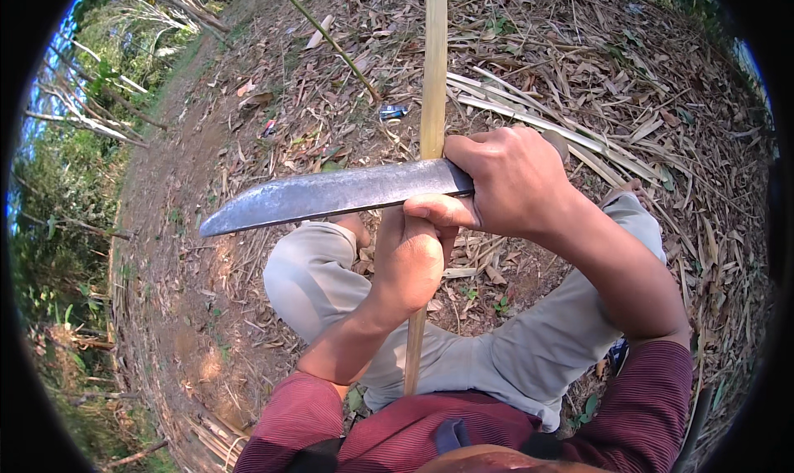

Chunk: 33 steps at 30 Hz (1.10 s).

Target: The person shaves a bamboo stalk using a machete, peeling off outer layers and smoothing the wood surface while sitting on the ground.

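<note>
A long pale bamboo strip point(433, 76) runs from the far edge of the view down toward my lap. My left hand point(405, 262) is closed around it just below the blade, with the thumb up near the blade's lower edge. My right hand point(517, 179) grips a machete point(331, 193) at its handle, which the fingers mostly hide. The broad grey blade lies across the strip and points left, its rounded tip well past the left hand. My right thumb reaches to the left hand's thumb below the blade.
Several split bamboo strips point(546, 121) lie on the leaf-strewn ground at the right. A thin green stem point(327, 39) slants down at the far left, near a small blue packet point(393, 112). My bent legs in light trousers point(310, 266) flank the strip. Bushes point(58, 200) line the left.
</note>
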Tool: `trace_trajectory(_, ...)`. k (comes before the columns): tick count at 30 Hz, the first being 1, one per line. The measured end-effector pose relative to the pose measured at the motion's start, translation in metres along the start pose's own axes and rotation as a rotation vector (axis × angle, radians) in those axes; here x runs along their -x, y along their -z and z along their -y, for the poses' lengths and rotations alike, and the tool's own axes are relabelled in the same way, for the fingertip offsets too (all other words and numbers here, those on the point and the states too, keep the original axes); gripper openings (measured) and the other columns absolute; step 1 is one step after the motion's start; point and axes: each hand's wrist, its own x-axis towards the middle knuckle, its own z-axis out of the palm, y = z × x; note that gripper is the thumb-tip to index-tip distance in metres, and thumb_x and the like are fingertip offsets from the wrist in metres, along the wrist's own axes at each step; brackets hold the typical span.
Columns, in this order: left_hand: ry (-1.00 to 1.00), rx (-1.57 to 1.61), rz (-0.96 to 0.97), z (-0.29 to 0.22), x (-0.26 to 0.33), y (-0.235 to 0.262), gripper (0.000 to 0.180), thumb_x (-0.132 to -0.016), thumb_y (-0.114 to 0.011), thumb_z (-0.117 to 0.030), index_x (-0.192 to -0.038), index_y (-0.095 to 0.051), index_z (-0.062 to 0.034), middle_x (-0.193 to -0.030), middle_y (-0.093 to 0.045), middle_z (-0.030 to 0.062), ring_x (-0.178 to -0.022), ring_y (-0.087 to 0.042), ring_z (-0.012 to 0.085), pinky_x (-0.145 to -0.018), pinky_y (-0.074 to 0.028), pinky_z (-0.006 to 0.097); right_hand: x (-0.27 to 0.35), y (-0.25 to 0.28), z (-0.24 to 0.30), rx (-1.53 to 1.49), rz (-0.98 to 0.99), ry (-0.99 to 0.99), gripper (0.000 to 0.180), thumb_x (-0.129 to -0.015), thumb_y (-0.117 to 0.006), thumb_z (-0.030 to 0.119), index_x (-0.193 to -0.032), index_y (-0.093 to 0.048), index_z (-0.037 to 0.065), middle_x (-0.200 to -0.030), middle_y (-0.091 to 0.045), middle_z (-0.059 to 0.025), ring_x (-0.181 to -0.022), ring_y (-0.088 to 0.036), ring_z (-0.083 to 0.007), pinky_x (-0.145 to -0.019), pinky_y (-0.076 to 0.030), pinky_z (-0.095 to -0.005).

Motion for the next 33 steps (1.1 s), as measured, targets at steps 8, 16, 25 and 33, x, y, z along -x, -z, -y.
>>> trace_trajectory(8, -0.267, -0.514, 0.0, -0.001, -0.011, 0.009, 0.048, -0.107, -0.031, -0.035, -0.075, -0.048, -0.0047, -0.056, -0.04, -0.0036, -0.044, -0.034, 0.0052, -0.04, -0.023, 0.026, -0.011, 0.004, -0.029, 0.003, -0.175, 0.129, 0.073, -0.069, -0.065, 0.078, -0.065, -0.054, 0.006, -0.059, -0.056, -0.01, -0.051, -0.059, -0.032, -0.045, -0.045, -0.0408)
trace_trajectory(16, -0.063, -0.203, 0.063, 0.003, -0.005, 0.017, 0.047, -0.107, -0.031, -0.047, -0.094, -0.05, -0.0054, -0.063, -0.038, -0.0045, -0.047, -0.031, 0.0044, -0.043, -0.026, 0.022, -0.032, 0.023, -0.09, 0.066, -0.262, -0.383, 0.083, -0.087, -0.034, 0.082, -0.055, -0.049, 0.007, -0.046, -0.049, -0.0061, -0.044, -0.057, -0.0219, -0.049, -0.049, -0.0392)
trace_trajectory(25, 0.276, 0.487, 0.485, -0.012, -0.034, 0.044, 0.045, -0.106, -0.027, -0.05, -0.09, -0.044, -0.0117, -0.063, -0.039, -0.0008, -0.042, -0.033, 0.0082, -0.04, -0.029, 0.023, -0.003, 0.042, -0.048, -0.299, -0.32, -0.425, 0.082, -0.09, -0.041, 0.077, -0.055, -0.046, 0.004, -0.049, -0.046, -0.0053, -0.047, -0.047, -0.0192, -0.046, -0.037, -0.037)
trace_trajectory(33, 0.329, 0.559, 0.598, -0.031, -0.043, 0.05, 0.041, -0.104, -0.039, -0.04, -0.096, -0.058, -0.0045, -0.073, -0.054, 0.005, -0.044, -0.041, 0.0101, -0.04, -0.033, 0.025, -0.005, 0.012, -0.002, -0.028, -0.246, -0.115, 0.071, -0.078, -0.062, 0.075, -0.067, -0.06, 0.004, -0.057, -0.061, -0.0129, -0.053, -0.065, -0.0311, -0.049, -0.051, -0.0405)
